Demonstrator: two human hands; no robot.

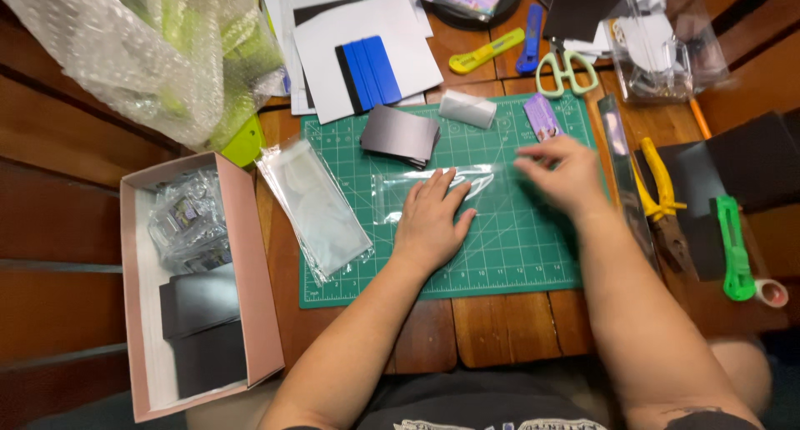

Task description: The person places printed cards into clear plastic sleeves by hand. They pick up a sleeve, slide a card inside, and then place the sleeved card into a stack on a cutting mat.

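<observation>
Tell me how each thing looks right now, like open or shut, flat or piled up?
Left hand: flat, pressing the clear sleeve.
Right hand: fingers bent, over the sleeve's right end.
Clear sleeve: lying flat on the cutting mat.
Pink box: open, lid off.
Scissors: closed.
Dark cards: stacked.

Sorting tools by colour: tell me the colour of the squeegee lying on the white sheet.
Blue, with a black edge strip: the flat plastic squeegee, clearest in the head view.
</observation>
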